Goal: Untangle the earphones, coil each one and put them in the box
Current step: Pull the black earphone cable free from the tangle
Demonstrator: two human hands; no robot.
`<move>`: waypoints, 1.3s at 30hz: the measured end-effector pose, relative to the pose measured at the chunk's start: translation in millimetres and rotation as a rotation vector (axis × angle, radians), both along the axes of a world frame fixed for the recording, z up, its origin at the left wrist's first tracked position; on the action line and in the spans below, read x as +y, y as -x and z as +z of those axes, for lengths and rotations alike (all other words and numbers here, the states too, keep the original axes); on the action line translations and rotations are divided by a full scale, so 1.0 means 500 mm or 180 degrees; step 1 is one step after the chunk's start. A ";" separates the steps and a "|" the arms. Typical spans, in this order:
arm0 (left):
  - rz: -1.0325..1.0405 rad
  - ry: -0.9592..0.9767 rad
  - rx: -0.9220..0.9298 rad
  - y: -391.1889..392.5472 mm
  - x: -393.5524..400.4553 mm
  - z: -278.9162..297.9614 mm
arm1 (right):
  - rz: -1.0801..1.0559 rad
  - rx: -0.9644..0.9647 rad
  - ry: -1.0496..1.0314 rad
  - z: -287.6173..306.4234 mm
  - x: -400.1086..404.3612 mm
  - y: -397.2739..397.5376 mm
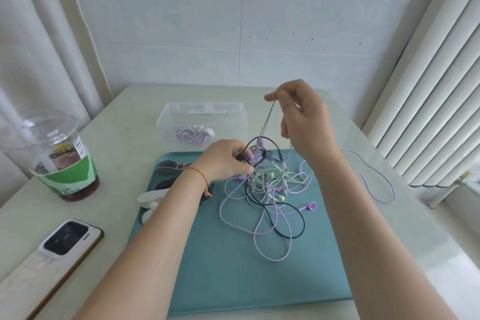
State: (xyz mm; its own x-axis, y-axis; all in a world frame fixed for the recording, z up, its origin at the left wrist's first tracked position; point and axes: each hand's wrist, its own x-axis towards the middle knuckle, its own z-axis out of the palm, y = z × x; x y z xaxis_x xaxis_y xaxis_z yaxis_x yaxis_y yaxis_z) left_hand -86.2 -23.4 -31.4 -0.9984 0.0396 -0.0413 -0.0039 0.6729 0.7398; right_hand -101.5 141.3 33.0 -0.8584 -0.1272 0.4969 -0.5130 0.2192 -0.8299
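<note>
My right hand is raised above the mat at about 1 o'clock, thumb and forefinger pinching a purple cord that hangs taut down into the tangle. My left hand, at 11 o'clock of the tangle, has its fingers curled on the knot where a black cord loops over the purple one.

The tangle of earphones, purple, green and black, lies on the teal mat, spreading from centre toward 3 o'clock. The clear box stands just beyond the mat at 12 o'clock, one coiled pair already inside.

I judge the main risk is pulling higher with the right: that would cinch the black loop tighter around the purple strand, or drag the whole heap off the mat. Small buds could snag in other loops.

One purple loop already trails off the mat at 3 o'clock toward the surface edge and could slip over. At 9 o'clock, a lidded drink cup and a phone crowd my left elbow's swing; open room lies toward 6 o'clock on the mat.
</note>
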 end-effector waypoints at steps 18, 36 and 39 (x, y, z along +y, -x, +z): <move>0.0898 -0.1556 0.1173 -0.007 0.014 0.039 | 0.0284 -0.0081 -0.0106 0.008 -0.002 -0.010; 0.0163 -0.0364 0.0550 0.003 0.026 -0.005 | 0.0209 0.0149 0.0068 0.020 0.003 -0.017; 0.0048 -0.0253 0.0409 0.006 0.024 -0.015 | 0.0237 0.0120 0.0052 0.018 0.002 -0.016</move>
